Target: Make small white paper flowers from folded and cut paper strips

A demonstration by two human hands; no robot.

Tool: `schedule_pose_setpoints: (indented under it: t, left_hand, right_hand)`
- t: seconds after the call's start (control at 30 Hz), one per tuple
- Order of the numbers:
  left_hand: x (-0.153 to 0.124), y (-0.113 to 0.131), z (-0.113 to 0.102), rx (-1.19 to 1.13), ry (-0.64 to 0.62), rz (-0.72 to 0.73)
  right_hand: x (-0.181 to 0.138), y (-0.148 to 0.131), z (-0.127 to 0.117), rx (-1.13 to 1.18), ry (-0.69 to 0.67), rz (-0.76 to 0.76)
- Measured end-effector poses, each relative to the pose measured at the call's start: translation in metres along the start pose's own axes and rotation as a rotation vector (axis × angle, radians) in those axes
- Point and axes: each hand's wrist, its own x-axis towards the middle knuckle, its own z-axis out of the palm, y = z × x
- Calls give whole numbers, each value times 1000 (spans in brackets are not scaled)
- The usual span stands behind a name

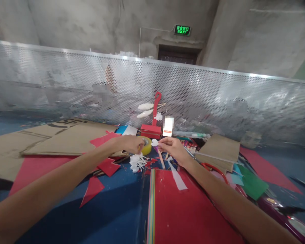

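My left hand [130,143] is closed, its fingers reaching onto a yellow roll of tape [147,145] that lies on the blue table. My right hand [172,147] pinches a small white paper piece [154,142] just to the right of the roll. The two hands almost meet at the tape. Under my left hand lies a cluster of white cut paper shapes [136,162]. A white paper strip [177,176] rests on a red sheet [190,206] below my right wrist.
Brown cardboard sheets [53,139] lie at the left, red paper offcuts [101,166] around them. A red tool [152,127] stands at the perforated metal screen [218,98]. Brown paper [220,149], red-handled scissors [215,168] and green paper [251,184] lie at the right.
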Motion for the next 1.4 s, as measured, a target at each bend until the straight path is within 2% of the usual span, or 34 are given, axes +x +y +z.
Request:
schedule_pose_setpoints:
  t: [0.3,0.57,0.73,0.9,1.03,1.13,1.23,1.4]
  left_hand:
    - [-5,3,-2,7,-16,26]
    - [-7,9,-16,41,-113,-3]
    - [-9,7,-18,-2,24,5]
    - [-10,8,-24,-40,276,47]
    - [-10,18,-26,-48,471,93]
    - [-9,28,-22,-32,497,196]
    - [-8,36,-14,22,470,323]
    - [-10,41,-9,119,459,332]
  right_hand:
    - [-1,-1,0,18,-19,37]
    - [-2,-3,0,61,-46,50]
    - [-3,-3,0,62,-73,82]
    - [-4,-4,1,49,-93,130]
    - [-6,-5,4,60,-108,149]
    - [-6,-3,5,70,-106,162]
    - [-4,-1,4,79,-113,150]
    - [-4,-2,3,76,-137,119]
